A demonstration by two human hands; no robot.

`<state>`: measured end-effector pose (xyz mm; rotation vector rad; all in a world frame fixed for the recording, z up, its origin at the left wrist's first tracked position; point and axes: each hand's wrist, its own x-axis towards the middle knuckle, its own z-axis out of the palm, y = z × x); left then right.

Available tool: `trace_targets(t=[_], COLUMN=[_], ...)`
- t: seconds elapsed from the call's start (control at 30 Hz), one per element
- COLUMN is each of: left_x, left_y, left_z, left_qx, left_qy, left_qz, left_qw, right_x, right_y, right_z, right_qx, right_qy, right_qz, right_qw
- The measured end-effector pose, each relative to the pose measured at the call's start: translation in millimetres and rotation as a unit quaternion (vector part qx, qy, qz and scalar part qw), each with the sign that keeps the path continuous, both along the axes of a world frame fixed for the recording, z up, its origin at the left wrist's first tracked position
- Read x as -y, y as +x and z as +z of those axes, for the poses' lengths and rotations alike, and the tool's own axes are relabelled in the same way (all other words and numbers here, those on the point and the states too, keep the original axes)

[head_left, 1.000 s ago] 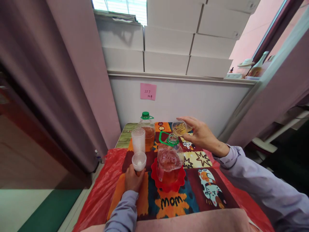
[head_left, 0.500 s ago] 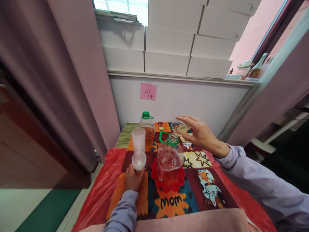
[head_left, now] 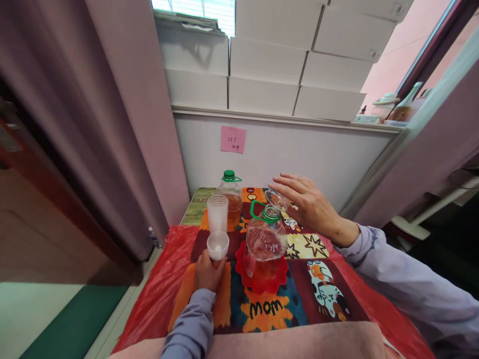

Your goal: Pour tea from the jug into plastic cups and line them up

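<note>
My left hand (head_left: 210, 270) is closed round the lower part of a clear plastic cup (head_left: 218, 244), low over the patterned mat. A stack of similar cups (head_left: 217, 213) stands just behind it. My right hand (head_left: 312, 207) grips another clear plastic cup (head_left: 277, 199), tilted with its rim beside the uncapped mouth of a big clear jug (head_left: 266, 239). This jug has a green neck ring and handle, and amber liquid shows in its lower part. It stands on a red scalloped dish (head_left: 281, 277). I cannot make out what the tilted cup contains.
Behind the cup stack is a second jug (head_left: 231, 199) with a green cap and amber liquid. The patterned mat (head_left: 299, 301) lies over a red plastic sheet (head_left: 149, 304) on the table. White boxes (head_left: 265, 60) are stacked on the ledge beyond, above a pink note (head_left: 233, 139).
My right hand has tipped its cup further over toward the jug's mouth, its fingers now flatter above it. My left hand stays on its cup. The view has shifted slightly.
</note>
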<state>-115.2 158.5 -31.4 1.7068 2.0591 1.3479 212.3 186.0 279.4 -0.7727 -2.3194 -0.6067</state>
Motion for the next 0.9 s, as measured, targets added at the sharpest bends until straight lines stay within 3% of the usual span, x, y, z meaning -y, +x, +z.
trace_targets(t=[0.17, 0.3, 0.37, 0.47, 0.57, 0.63, 0.73, 0.83, 0.9], left_x=[2, 2, 2, 8, 26, 45, 75, 100, 112], left_y=[3, 4, 3, 5, 14, 23, 40, 52, 57], left_z=[-3.3, -1.5, 2.0, 10.1, 19.6, 26.0, 35.6, 45.2, 49.5], left_qx=[-0.015, -0.027, -0.035, -0.054, -0.089, -0.118, -0.156, -0.18, -0.187], left_qy=[0.0, 0.008, 0.017, 0.038, 0.063, 0.077, 0.102, 0.122, 0.131], left_qz=[0.01, 0.011, 0.012, 0.008, -0.018, -0.046, -0.081, -0.104, -0.105], left_qw=[1.0, 1.0, 0.999, 0.998, 0.994, 0.989, 0.979, 0.971, 0.968], right_x=[10, 37, 60, 99, 130, 143, 154, 161, 165], right_y=[-4, -12, -19, -35, -51, -59, -70, -78, -83], right_z=[5, -4, -21, -64, -103, -114, -113, -112, -123], right_qx=[0.028, -0.133, -0.267, -0.431, -0.489, -0.502, -0.496, -0.442, -0.394], right_qy=[0.062, 0.063, 0.013, -0.126, -0.231, -0.266, -0.256, -0.192, -0.166], right_qz=[-0.001, -0.046, -0.053, -0.011, -0.001, -0.002, 0.023, 0.033, 0.02], right_qw=[0.998, 0.988, 0.962, 0.893, 0.841, 0.823, 0.829, 0.876, 0.904])
